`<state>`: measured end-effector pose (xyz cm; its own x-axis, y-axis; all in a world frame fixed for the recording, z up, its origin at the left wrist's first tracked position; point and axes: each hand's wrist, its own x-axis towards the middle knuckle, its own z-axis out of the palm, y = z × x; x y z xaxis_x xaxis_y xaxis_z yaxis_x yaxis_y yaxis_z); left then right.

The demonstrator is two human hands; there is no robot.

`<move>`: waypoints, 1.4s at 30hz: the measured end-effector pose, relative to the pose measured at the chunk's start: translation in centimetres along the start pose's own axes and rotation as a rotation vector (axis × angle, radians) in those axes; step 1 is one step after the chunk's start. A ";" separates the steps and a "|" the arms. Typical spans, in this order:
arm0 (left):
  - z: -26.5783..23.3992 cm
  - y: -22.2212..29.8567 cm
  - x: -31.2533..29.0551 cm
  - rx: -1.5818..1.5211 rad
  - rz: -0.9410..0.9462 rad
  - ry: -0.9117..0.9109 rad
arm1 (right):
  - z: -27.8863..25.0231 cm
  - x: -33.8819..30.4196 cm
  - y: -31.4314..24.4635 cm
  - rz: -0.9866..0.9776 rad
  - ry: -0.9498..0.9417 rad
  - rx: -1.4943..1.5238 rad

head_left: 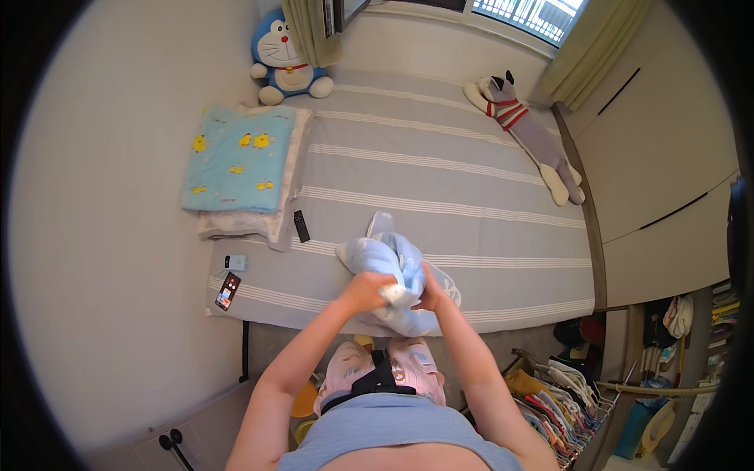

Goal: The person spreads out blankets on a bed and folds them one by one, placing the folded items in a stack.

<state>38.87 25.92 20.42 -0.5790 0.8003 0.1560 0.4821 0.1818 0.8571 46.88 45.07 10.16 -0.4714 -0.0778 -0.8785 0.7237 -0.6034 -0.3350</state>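
A light blue cloth garment (pixel 371 257) with white patches is bunched up over the near edge of the bed. My left hand (pixel 367 291) grips it from the left, fingers wrapped into the folds. On the other side my right hand (pixel 432 289) pinches the same cloth, with its fingers partly hidden. Between the two hands a whitish edge of the fabric shows. Part of the garment spreads flat on the sheet to the right and beyond my hands; its exact kind is hard to make out in the folds.
The bed (pixel 471 169) has a grey striped sheet. Left on it are a folded blue blanket (pixel 236 161), a remote control (pixel 301 226), a phone (pixel 228 291) and a small blue device (pixel 236 263). Plush toys (pixel 525 129) lie farther back. Hanging clothes (pixel 561 400) crowd the near right.
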 end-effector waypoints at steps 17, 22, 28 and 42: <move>-5.7 -8.1 1.5 0.606 -0.254 0.426 | -7.2 -12.2 -10.4 -0.598 -0.262 0.875; -6.9 -3.0 7.3 0.493 0.163 0.654 | -16.5 -12.6 -10.7 -0.962 0.036 1.092; -2.5 -9.7 1.8 0.707 -0.382 -0.287 | -28.4 -9.9 -3.5 -0.577 0.159 0.897; -0.6 -15.3 7.0 0.641 -0.855 0.437 | -37.1 -2.1 -8.2 -0.629 0.495 0.656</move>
<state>27.05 28.41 8.65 -0.9953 0.0326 -0.0915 -0.0044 0.9260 0.3775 60.66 79.63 2.13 -0.3024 0.6467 -0.7003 -0.0684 -0.7475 -0.6608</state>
